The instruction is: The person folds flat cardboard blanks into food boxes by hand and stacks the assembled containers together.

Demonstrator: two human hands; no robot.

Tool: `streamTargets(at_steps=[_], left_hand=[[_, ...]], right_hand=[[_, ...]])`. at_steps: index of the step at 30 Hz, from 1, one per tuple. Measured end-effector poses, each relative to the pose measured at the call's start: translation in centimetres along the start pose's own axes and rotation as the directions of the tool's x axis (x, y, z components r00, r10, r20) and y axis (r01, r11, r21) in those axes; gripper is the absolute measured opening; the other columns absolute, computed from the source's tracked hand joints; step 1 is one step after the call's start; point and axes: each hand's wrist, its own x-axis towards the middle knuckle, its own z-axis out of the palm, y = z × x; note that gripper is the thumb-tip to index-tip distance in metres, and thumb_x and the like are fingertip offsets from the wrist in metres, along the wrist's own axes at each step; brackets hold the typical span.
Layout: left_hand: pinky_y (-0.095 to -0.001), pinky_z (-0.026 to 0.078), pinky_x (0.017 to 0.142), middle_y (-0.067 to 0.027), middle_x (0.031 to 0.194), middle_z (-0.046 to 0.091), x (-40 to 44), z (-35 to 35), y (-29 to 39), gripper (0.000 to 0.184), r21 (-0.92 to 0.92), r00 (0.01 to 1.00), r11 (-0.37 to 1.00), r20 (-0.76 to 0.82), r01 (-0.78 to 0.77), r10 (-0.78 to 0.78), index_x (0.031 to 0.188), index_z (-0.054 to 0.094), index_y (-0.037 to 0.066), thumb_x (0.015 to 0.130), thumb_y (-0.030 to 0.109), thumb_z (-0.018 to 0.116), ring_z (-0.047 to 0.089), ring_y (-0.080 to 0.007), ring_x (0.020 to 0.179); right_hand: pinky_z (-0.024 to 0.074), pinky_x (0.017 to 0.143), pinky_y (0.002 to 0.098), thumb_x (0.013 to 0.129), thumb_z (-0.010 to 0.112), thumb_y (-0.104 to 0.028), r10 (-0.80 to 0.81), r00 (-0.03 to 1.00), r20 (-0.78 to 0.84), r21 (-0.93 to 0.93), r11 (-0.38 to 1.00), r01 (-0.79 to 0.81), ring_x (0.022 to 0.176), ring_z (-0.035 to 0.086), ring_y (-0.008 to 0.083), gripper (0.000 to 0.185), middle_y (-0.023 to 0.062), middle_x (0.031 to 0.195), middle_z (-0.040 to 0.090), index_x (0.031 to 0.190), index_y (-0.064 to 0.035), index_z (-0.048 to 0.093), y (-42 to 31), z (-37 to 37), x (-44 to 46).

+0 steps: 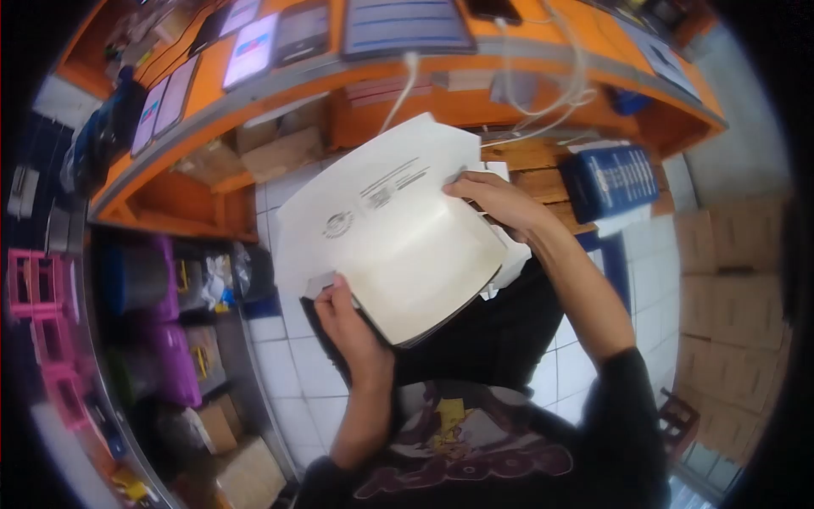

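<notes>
A white cardboard box (424, 254), partly unfolded, is held above my lap, its pale smooth surface towards me. Small dark print and a round stamp-like mark show on its upper panel. My left hand (349, 327) grips the lower left edge, thumb on top beside a small folded tab (320, 284). At the upper right edge, my right hand (500, 204) has its thumb on the card, with the other fingers mostly hidden behind it. White flaps stick out below my right hand. What lies under the box is hidden.
An orange counter (314, 72) ahead carries a tablet (407, 27), several phones and white cables (585, 85). A blue package (609, 182) lies on a wooden surface at right. Stacked brown cartons (729, 314) stand far right; shelves with purple bins (178, 365) are at left.
</notes>
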Motion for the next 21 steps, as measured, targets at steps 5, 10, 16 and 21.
streamTargets(at_steps=[5,10,16,21], left_hand=[[-0.0308,0.05,0.087,-0.0077,0.103,0.056,0.4,1.0,0.1,0.023,-0.033,0.996,0.999,-0.088,0.027,-0.03,0.099,0.045,0.007,0.102,0.021,0.063,0.056,-0.0148,0.095],[-0.0321,0.05,0.088,-0.0082,0.107,0.059,0.3,0.3,-0.3,0.021,-0.04,0.999,0.999,-0.035,-0.007,0.006,0.11,0.049,0.006,0.105,0.025,0.057,0.058,-0.0158,0.1],[-0.04,0.042,0.106,-0.012,0.128,0.058,-0.3,-5.4,-4.9,0.047,0.146,0.997,0.988,0.061,-0.059,0.051,0.135,0.047,0.003,0.11,0.043,0.039,0.054,-0.021,0.12],[-0.0437,0.033,0.119,-0.0116,0.152,0.048,0.3,-9.0,-10.8,0.056,0.06,0.97,0.996,0.23,0.068,-0.08,0.152,0.041,0.004,0.11,0.042,0.039,0.045,-0.0265,0.141]], right_hand=[[0.0507,0.088,0.0273,0.097,0.064,-0.034,0.05,0.996,-0.068,0.219,0.975,-0.034,0.101,0.062,0.011,0.034,0.0047,0.103,0.069,0.11,-0.0025,0.066,1.9,1.2,1.0],[0.0501,0.088,0.0254,0.101,0.061,-0.029,0.018,0.989,-0.145,0.297,0.955,0.026,0.101,0.062,0.0095,0.026,0.0031,0.1,0.068,0.109,-0.0044,0.066,3.7,1.5,0.8],[0.0465,0.097,0.0315,0.1,0.062,-0.02,-0.092,0.959,-0.267,0.47,0.857,0.213,0.113,0.059,0.0156,0.026,0.0063,0.115,0.065,0.121,-0.0052,0.062,12.4,1.7,-0.1],[0.021,0.123,0.0456,0.093,0.07,-0.018,-0.298,0.868,-0.398,0.216,0.889,0.404,0.151,0.029,0.0345,0.077,0.0189,0.158,0.038,0.157,-0.0054,0.032,18.3,4.2,1.1]])
